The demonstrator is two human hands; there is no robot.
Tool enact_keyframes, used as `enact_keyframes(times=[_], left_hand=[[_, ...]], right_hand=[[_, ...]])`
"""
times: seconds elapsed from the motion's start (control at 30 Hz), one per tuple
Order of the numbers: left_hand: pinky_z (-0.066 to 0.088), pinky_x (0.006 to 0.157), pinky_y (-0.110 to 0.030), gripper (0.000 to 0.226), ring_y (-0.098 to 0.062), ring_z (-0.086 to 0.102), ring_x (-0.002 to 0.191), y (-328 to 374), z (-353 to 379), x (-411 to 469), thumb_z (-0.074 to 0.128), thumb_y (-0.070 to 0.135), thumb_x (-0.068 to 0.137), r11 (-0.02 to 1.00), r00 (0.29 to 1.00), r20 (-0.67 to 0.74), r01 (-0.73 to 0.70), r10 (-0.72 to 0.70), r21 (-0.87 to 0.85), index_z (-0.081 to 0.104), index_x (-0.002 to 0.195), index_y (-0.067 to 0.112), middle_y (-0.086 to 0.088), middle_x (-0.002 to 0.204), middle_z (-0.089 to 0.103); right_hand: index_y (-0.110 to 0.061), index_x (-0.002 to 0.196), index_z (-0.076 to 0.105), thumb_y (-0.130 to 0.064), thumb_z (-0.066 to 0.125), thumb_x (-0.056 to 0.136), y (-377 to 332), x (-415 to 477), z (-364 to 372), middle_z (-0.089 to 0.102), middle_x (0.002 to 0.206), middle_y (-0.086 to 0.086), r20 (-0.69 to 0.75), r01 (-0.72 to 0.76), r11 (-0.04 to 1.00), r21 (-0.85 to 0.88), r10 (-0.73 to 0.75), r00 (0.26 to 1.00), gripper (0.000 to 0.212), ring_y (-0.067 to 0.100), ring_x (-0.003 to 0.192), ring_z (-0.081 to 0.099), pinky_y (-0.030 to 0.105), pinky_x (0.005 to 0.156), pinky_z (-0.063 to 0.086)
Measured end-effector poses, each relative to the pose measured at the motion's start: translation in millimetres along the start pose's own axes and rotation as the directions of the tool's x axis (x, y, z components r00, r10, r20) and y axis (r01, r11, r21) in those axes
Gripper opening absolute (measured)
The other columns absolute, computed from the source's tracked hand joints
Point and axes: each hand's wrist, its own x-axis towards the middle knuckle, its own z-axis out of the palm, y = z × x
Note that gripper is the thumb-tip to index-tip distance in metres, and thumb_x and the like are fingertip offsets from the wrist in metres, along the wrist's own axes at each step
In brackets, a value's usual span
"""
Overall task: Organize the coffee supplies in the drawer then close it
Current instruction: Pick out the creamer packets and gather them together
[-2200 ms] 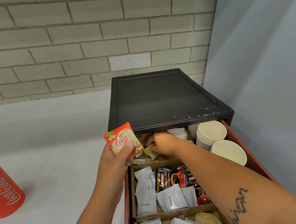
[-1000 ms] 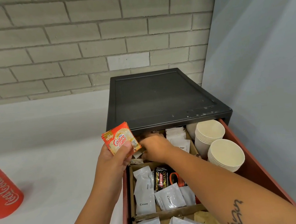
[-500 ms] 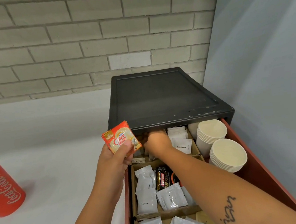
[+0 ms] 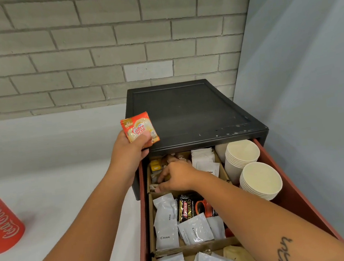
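Mid-frame, a sachet point(image 4: 139, 130) is pinched in the left hand point(image 4: 130, 153), the right hand point(image 4: 177, 177) cannot be judged, and the open drawer point(image 4: 298, 204) is only partly sorted.

The left hand point(image 4: 130, 155) is raised, back toward the camera, wrist straight. It pinches an orange sachet point(image 4: 139, 129) upright, with the thumb point(image 4: 144, 137) pressed across the front and the other digits hidden behind. The left forearm point(image 4: 87, 222) is bare and runs from lower left up and to the right. The right hand point(image 4: 178, 177) sits lower and just to the right, palm down, knuckles up. Its fingers point(image 4: 165, 174) curl downward and leftward, the thumb tip close beneath them; whether anything is gripped cannot be determined. The right forearm point(image 4: 248, 213) is bare, enters from lower right and bears a dark script tattoo point(image 4: 281, 252). The two hands do not touch.
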Motion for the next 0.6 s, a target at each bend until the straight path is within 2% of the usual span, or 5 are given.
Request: enact_keyframes(times=[0.1, 0.33, 0.43, 0.53, 0.6], left_hand=[[0.052, 0.065, -0.020, 0.023, -0.016, 0.059, 0.102, 4, 2, 8, 0.059, 0.023, 0.091, 0.998, 0.998, 0.014, 0.054, -0.053, -0.020, 0.048, 0.112, 0.023, 0.002, 0.111, 0.058], [0.050, 0.060, -0.020, 0.028, -0.012, 0.056, 0.093, 2, 1, 9, 0.058, 0.024, 0.091, 0.996, 0.999, 0.010, 0.053, -0.053, 0.073, 0.048, 0.117, 0.021, 0.001, 0.112, 0.056], [0.049, 0.060, -0.020, 0.027, -0.014, 0.054, 0.094, 2, 0, 9, 0.058, 0.026, 0.091, 0.992, 0.997, 0.008, 0.071, -0.072, 0.102, 0.047, 0.116, 0.022, 0.000, 0.113, 0.055], [0.049, 0.060, -0.020, 0.025, -0.014, 0.054, 0.092, 3, -1, 9, 0.058, 0.028, 0.091, 0.991, 0.996, 0.015, 0.090, -0.091, 0.099, 0.047, 0.113, 0.024, -0.001, 0.112, 0.056], [0.048, 0.061, -0.020, 0.024, -0.014, 0.054, 0.089, 3, -2, 8, 0.058, 0.029, 0.091, 0.991, 0.995, 0.018, 0.096, -0.098, 0.095, 0.046, 0.112, 0.024, 0.000, 0.111, 0.055]], right_hand=[[-0.027, 0.109, 0.069, -0.050, 0.061, 0.083, -4, -1, -1, 0.047, 0.132, 0.005, -0.032, 0.018, 0.999, -0.046, -0.019, 0.999, 0.036, 0.028, 0.129, 0.035, 0.050, 0.112, 0.018], [-0.017, 0.106, 0.070, -0.031, 0.051, 0.089, -3, 2, -1, 0.055, 0.113, 0.008, -0.107, 0.096, 0.956, -0.278, -0.130, 0.986, 0.029, 0.029, 0.110, 0.050, 0.040, 0.096, 0.037], [-0.017, 0.109, 0.068, -0.028, 0.049, 0.092, -5, 5, 1, 0.058, 0.114, 0.009, -0.113, 0.098, 0.958, -0.270, -0.132, 0.985, 0.027, 0.029, 0.108, 0.053, 0.039, 0.095, 0.039], [-0.013, 0.105, 0.067, -0.024, 0.046, 0.094, -7, 9, -1, 0.066, 0.102, 0.011, -0.177, 0.056, 0.976, -0.213, -0.094, 0.980, 0.026, 0.028, 0.097, 0.060, 0.032, 0.082, 0.045], [-0.013, 0.105, 0.067, -0.023, 0.047, 0.095, -7, 11, -2, 0.066, 0.100, 0.011, -0.188, 0.047, 0.968, -0.245, -0.094, 0.978, 0.025, 0.028, 0.095, 0.061, 0.031, 0.080, 0.046]])
